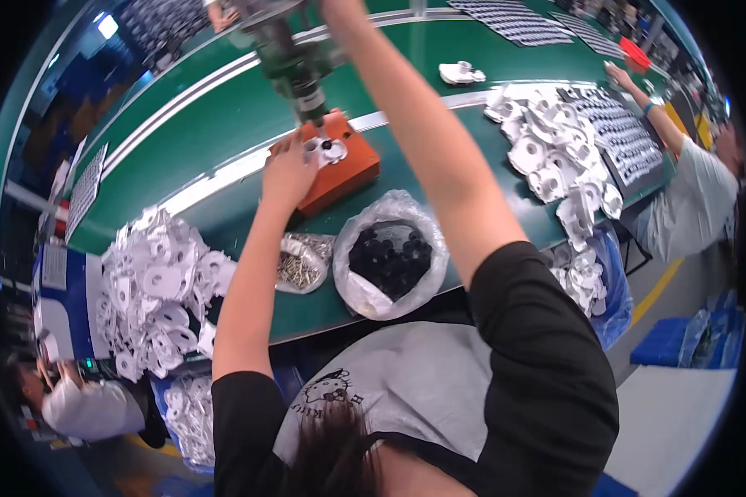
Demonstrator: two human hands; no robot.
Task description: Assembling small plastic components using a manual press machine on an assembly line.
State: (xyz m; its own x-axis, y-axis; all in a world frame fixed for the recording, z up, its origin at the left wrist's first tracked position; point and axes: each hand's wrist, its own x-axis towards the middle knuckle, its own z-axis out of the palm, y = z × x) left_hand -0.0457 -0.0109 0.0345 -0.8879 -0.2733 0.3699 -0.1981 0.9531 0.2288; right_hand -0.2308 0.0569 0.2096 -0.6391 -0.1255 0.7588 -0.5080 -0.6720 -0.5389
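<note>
An orange block fixture (352,170) sits on the green bench, holding a small white plastic part (337,152) with a black round piece (326,145) on it. My left hand (289,172) rests at the fixture's left side, its fingers closed on the white part. Straight above, the tip of a vertical screwdriver machine (307,95) comes down at the black piece. My right arm stretches up to the machine's upper end, where my right hand (340,8) is cut off by the top edge; its fingers are hidden.
Near me are a bag of black pieces (389,261) and a bag of screws (302,267). White plastic parts are heaped at left (162,277) and right (551,145). One white part (461,73) lies across the bench. Co-workers sit at left (91,410) and right (692,199).
</note>
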